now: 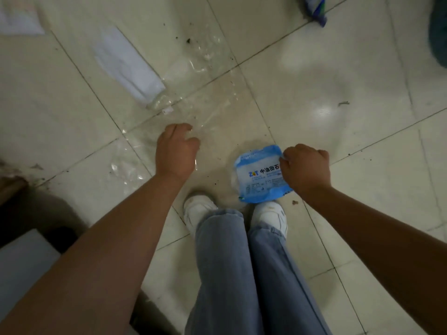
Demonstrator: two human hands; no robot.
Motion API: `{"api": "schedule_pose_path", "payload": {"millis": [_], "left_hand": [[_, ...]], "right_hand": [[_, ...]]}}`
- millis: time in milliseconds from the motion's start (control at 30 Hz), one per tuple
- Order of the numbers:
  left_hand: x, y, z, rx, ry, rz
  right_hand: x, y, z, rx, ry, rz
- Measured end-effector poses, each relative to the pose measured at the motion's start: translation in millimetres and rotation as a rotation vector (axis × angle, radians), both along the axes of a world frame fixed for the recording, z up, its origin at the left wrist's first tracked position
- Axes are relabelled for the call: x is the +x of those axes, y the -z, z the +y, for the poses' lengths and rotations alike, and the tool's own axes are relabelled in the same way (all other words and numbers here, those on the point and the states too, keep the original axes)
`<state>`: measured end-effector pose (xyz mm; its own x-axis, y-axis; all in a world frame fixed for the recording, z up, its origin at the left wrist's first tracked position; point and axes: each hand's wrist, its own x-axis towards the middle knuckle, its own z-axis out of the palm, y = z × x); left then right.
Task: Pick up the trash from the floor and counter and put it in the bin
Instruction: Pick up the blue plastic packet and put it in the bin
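Head view, step in hand: gathering trash off the tiled floor (314, 76); nothing seems binned at this moment, and no bin can be made out for certain.
Right hand (305, 169): curled shut, pinching the far right edge of a blue and white packet (258, 176), which hangs or rests just in front of the white shoes (199, 209).
Left hand (176, 149): fingers bunched closed on a large sheet of clear plastic film (193, 100); whether the film is lifted yet, I cannot tell.
Where the film lies: it spreads far and left from the left hand, crumpled, flat over the tiles.
Other trash: a white folded paper (128, 66) lies far left, touching the film's far edge; a blue wrapper (316, 8) lies at the far right, well apart from both hands.
Next move, as I judge it: draw the slippery film into a bundle, keep the packet pinched, then find the bin.
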<state>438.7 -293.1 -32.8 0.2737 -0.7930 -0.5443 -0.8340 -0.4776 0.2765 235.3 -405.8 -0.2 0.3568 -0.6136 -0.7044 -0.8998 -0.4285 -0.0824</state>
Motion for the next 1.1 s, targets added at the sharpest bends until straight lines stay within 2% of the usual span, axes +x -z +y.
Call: {"api": "schedule_pose_path", "payload": {"millis": [133, 267, 333, 433, 567, 667, 733, 833, 967, 1033, 1100], "left_hand": [[-12, -90, -21, -0.113, 0.095, 0.001], [-24, -205, -67, -0.172, 0.152, -0.010], [-35, -272, -105, -0.223, 0.200, -0.061], [-58, -363, -171, -0.232, 0.167, -0.101], [-108, -445, -265, -0.199, 0.096, -0.073], [-158, -469, -334, -0.139, 0.006, 0.044], [-194, -468, -378, -0.149, -0.055, 0.098], [-245, -450, -438, -0.100, -0.253, 0.235], [-292, -409, -498, 0.056, -0.560, 0.399], [-312, -388, -520, 0.156, -0.709, 0.571], [-323, -370, -533, 0.236, -0.830, 0.873]], "right_hand": [[-8, -90, -20, 0.049, 0.282, -0.046], [-27, -212, -58, -0.025, 0.573, -0.138], [-41, -277, -86, -0.085, 0.690, -0.171], [-68, -366, -132, -0.208, 0.858, -0.230], [-119, -451, -188, -0.457, 1.075, -0.399], [-159, -488, -231, -0.631, 1.163, -0.515], [-184, -499, -258, -0.677, 1.150, -0.567], [-218, -493, -300, -0.637, 1.053, -0.520], [-255, -460, -350, -0.515, 0.955, -0.388], [-266, -442, -368, -0.430, 0.877, -0.311], [-270, -422, -381, -0.340, 0.801, -0.210]]}}
